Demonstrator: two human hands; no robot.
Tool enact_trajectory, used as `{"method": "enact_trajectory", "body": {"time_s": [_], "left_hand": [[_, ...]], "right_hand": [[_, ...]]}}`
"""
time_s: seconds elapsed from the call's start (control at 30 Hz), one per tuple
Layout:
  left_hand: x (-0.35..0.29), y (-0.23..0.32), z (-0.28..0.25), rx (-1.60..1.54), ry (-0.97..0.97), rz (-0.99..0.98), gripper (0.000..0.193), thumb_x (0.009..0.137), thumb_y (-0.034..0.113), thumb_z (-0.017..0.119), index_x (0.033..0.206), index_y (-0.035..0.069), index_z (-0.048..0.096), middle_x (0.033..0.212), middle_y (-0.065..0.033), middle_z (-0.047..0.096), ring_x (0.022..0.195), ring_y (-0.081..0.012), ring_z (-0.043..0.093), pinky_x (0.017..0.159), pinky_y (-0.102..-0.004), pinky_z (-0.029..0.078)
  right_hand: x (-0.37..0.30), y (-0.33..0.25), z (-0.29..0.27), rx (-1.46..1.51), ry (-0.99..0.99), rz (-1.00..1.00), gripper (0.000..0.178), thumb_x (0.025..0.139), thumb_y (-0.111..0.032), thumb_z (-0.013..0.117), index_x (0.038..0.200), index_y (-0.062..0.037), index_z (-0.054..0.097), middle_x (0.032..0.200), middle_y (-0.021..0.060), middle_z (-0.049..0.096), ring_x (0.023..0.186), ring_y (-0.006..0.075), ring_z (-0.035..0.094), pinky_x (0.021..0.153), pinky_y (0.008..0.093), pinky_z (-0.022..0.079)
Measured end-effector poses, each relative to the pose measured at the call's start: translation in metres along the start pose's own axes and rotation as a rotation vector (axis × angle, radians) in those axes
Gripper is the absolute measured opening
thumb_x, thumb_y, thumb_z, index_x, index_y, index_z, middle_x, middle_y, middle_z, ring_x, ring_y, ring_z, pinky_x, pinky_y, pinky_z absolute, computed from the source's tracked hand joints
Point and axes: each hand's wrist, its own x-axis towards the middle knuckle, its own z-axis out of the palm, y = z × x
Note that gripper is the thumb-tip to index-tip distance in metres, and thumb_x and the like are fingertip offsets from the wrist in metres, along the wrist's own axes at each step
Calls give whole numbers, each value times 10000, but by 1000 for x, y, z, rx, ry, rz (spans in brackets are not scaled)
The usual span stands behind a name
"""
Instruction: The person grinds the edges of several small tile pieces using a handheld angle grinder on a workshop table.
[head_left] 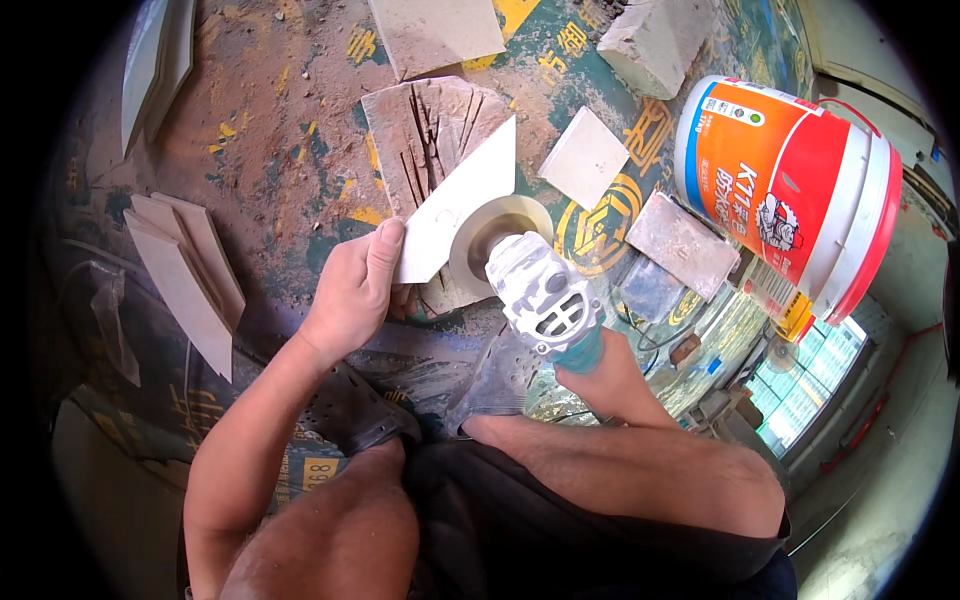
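One white tile (465, 200) sits pinched in your left grip (350, 285) | your right grip (605, 375) clasps a grinder (540, 285), disc (522, 212) at tile's edge | scored slab (440, 125) beneath

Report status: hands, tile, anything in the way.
Left hand gripping white tile; right hand holding angle grinder. Grinder disc at tile's edge, contact unclear. Grooved block beneath, possible obstruction.
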Motion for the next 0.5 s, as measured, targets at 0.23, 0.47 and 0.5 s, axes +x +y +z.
{"method": "enact_trajectory", "body": {"time_s": [0.23,0.47,0.5], "left_hand": [[1,-3,2,-39,13,-35,625,1101,507,286,845,17,577,595,-40,533,539,-145,588,527,-280,472],[2,-2,2,-33,14,-26,629,1099,511,285,895,0,591,585,-51,545,516,-153,589,496,-281,468],[2,-2,2,-26,15,-24,634,1099,511,285,892,-2,594,585,-52,548,512,-153,588,492,-281,468]], "right_hand": [[-1,4,3,-114,-66,-36,459,718,-164,796,1131,-8,672,972,191,745,937,304,743,801,391,555],[2,2,-3,45,-9,35,446,729,-139,794,1133,7,671,968,173,745,938,250,724,812,367,548],[1,1,-1,66,1,35,413,735,-125,792,1109,14,682,956,145,748,912,201,707,803,356,543]]}}
